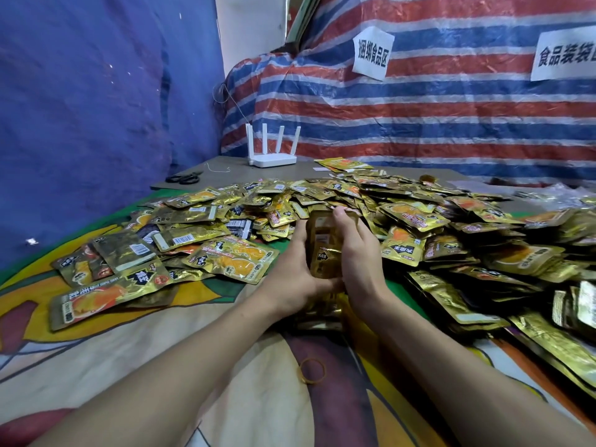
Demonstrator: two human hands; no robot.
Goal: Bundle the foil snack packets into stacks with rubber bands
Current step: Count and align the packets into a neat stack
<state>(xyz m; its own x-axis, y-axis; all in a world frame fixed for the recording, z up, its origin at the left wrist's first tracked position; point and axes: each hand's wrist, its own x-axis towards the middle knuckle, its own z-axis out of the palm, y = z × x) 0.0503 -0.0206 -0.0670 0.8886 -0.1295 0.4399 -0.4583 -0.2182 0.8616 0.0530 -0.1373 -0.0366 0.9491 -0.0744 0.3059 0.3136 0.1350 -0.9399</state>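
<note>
Head view: we hold a stack of gold foil packets (324, 250) on edge between both hands, our left hand (300, 275) wrapped round its left side and our right hand (358, 253) clasping the right side, thumb along the top. The stack stands on the cloth-covered counter (161, 366), at the near edge of the loose packet heap (419, 214). A rubber band (312, 371) lies on the cloth between our forearms.

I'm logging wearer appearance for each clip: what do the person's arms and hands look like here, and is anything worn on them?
The left forearm and right forearm are bare right to the frame edge, with no sleeves in view. The left hand and right hand wear no gloves. No watch, bracelet or ring shows on the wrists or on the visible fingers.
</note>
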